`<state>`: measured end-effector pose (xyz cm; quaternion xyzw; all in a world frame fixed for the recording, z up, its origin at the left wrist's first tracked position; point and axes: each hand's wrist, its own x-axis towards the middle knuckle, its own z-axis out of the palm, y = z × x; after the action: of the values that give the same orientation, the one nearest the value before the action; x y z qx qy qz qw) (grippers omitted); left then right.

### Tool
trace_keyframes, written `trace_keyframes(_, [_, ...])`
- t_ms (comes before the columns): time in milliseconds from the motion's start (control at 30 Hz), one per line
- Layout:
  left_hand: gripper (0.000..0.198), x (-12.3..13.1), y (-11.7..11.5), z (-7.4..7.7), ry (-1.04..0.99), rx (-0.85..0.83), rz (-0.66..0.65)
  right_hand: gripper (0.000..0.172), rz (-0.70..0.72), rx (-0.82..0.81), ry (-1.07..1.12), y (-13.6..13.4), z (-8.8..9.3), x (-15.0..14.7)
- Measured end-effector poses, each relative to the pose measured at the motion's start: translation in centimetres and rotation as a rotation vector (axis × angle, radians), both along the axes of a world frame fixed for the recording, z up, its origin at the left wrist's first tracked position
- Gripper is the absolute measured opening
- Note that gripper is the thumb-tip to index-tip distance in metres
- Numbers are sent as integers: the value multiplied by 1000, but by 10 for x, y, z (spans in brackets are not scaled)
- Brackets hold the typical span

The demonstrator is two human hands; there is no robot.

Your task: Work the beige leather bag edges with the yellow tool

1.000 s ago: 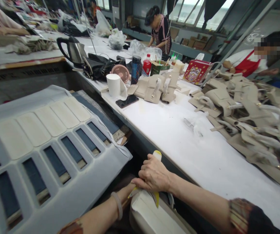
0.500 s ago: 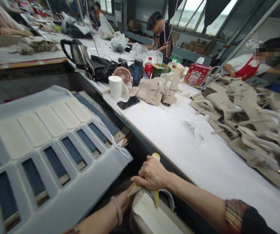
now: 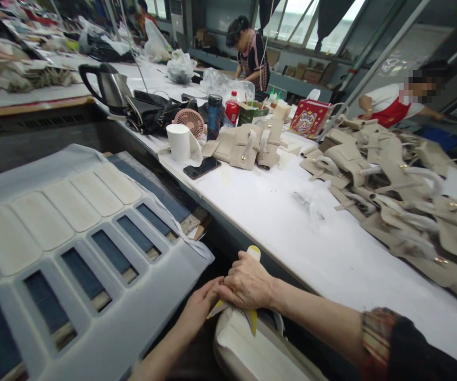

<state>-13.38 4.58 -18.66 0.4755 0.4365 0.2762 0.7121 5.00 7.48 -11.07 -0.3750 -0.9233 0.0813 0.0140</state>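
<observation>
**Both hands on a bottle below the surface edge**

Workshop benches run back toward the windows, and other people work at the far end. A long white surface (image 3: pixel 292 227) carries a heap of beige bags (image 3: pixel 391 180), a phone (image 3: pixel 202 168) and a paper roll (image 3: pixel 178 142).

Down in the gap between this surface and a grey tray (image 3: pixel 133 312), the right hand (image 3: pixel 248 286) is closed around a white-and-yellow bottle (image 3: pixel 254 253). The bottle's long axis runs up and away from the person. Its cap shows above the knuckles and yellow shows below the palm. The left hand (image 3: pixel 201 302) comes in from the left with its curled fingertips touching the right hand. Whether it grips anything cannot be told. The right hand has the bottle, and the left is just beside it. Directly under both hands lies a pale bag piece (image 3: pixel 248 346), which the bottle's lower end meets.

The tray's upper row of slots holds cream pads (image 3: pixel 71 206). The lower row shows dark blue openings.
</observation>
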Motion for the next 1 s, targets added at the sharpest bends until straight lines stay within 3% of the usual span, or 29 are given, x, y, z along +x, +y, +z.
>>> trace_keyframes(133, [52, -14, -9, 36, -158, -36, -34, 61, -32, -2, -20, -3, 5, -1])
trace_keyframes(200, [51, -13, -13, 46, -210, -10, -100, 60, -54, -6, -26, -4, 6, -1])
trace_keyframes(333, [43, -5, -16, 48, -138, 7, -219, 61, -111, -5, -48, -8, 5, 0])
trace_keyframes(467, [41, -4, -14, 52, -23, 56, -256, 61, -133, -25, -45, -13, 4, 1])
trace_keyframes(667, [30, -3, -13, 64, 276, 457, -337, 59, -214, -43, -13, -29, 5, 0])
trace_keyframes(767, [28, -2, -17, 62, 357, 556, -367, 58, -274, -45, -2, -42, 4, 0])
trace_keyframes(833, [29, -3, -19, 58, 318, 505, -395, 58, -320, -53, -1, -50, 5, 0])
trace_keyframes(1000, [62, 1, -17, 53, 5, 43, -308, 58, -415, -36, 17, -67, 7, 6])
